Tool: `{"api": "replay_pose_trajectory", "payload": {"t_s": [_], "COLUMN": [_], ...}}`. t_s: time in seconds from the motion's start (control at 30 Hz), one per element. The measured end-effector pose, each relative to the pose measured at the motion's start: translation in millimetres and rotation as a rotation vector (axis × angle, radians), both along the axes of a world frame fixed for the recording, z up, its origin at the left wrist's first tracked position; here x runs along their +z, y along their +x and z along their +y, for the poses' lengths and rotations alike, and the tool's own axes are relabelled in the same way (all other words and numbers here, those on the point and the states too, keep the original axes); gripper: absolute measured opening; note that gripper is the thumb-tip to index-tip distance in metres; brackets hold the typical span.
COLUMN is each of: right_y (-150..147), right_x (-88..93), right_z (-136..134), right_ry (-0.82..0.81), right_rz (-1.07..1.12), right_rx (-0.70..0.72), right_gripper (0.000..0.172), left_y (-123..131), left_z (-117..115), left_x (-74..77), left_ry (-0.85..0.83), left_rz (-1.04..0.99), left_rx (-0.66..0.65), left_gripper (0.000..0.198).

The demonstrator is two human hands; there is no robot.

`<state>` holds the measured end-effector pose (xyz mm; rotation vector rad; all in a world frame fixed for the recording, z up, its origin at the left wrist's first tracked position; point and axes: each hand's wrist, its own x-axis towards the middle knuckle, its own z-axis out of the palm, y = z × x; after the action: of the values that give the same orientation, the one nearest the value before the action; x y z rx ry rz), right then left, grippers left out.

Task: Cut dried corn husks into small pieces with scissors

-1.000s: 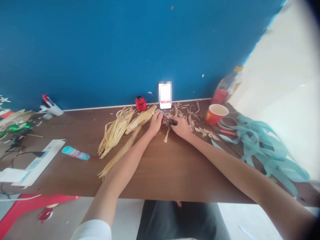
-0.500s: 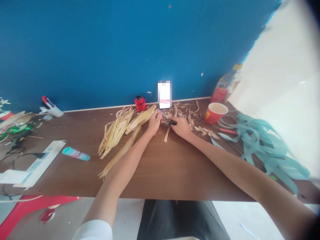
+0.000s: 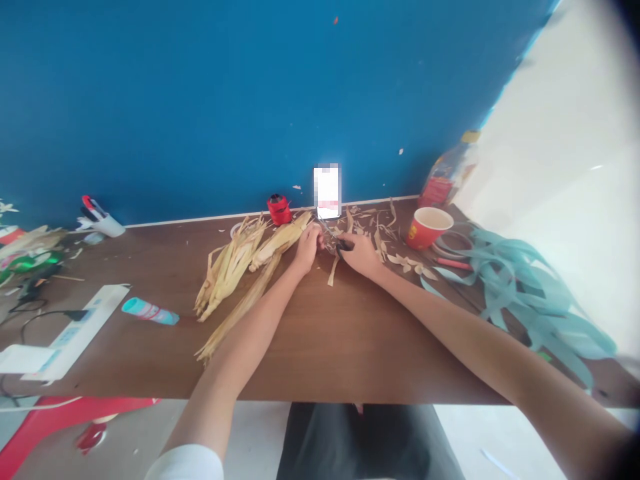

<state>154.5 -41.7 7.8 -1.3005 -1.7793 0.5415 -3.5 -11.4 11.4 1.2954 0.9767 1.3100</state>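
My right hand (image 3: 361,252) is closed round the dark handles of a pair of scissors (image 3: 327,229), whose blades point up and left toward my left hand. My left hand (image 3: 309,248) is closed, fingertips together beside the blades; whatever it pinches is too small or hidden to make out. Just left of it lie dried corn husks (image 3: 233,267) in bundles, one end close behind my left fingers. Cut husk scraps (image 3: 410,265) are scattered around and beyond my right hand. A narrow husk strip (image 3: 332,272) lies below the gap between my hands.
A lit phone (image 3: 327,193) leans against the blue wall beside a red ribbon roll (image 3: 279,210). On the right are a red paper cup (image 3: 429,230), a bottle (image 3: 445,175) and tangled teal ribbon (image 3: 530,287). A glue stick (image 3: 150,311) and power strip (image 3: 75,337) lie left.
The view has shifted slightly. My left fingers have curled in a little near the scissors, while my right hand keeps its grip in nearly the same place.
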Motion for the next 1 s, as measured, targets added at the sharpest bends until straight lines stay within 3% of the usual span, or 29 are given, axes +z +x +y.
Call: {"api": "replay_pose_trajectory", "payload": {"t_s": [0.67,1.0], "right_y": [0.9,0.3], "right_x": [0.4,4.7], "right_z": [-2.6,-7.5], "right_ry": [-0.001,-0.044], "right_rz": [-0.103,-0.260], "right_rx": [0.029,-0.019], "right_gripper": [0.026,0.031], "left_y": [-0.9,-2.7], "left_z": [1.7,0.7], "left_x": [-2.1,-4.6], "left_ry": [-0.009,0.027], "left_rz": [-0.010,-0.138], "left_rx": [0.036,0.058], "left_gripper": [0.028,0.034]}}
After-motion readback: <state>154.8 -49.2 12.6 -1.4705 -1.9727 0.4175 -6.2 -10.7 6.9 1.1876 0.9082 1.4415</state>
